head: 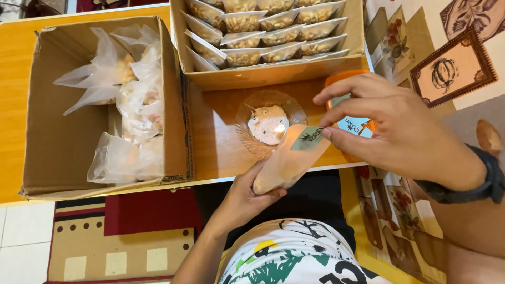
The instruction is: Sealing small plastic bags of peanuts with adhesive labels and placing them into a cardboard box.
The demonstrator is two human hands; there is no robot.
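Two hands: both on one small plastic packet (288,160), held above the table's (215,152) near edge, just by the candle dish.
Left hand (243,199): closed round packet's bottom end, from below; props it tilted, top end pointing up-right twd the flame. Judged: this hand carries the weight and sets the angle.
Right hand (400,129): fingers together, thumb + forefinger pinched on packet's top, right at the little green label. Judged: pinch keeps the mouth flat and shut next to the heat. Dark watch on that wrist.
Packet: pale, filled w/ sthg light brown; contents too blurred to tell. Glows orange where the flame is behind it.
Candle dish (270,123): clear glass, ribbed rim, lit stub in a pool of pale wax. Sits mid-table, betw. the two boxes, within reach of both hands.
Left box (63,147): open cardboard, loose clear bags piled at its right side, tops untidy and splayed.
Rear box (263,73): cardboard tray, packets in neat overlapping rows, filled w/ nuts or similar. Judged: tidy rows = done ones, kept away from flame.
Orange-lidded jar (347,100): behind right hand, mostly hidden; blue-white label.
Floor: patterned mat under table, tiles at left.
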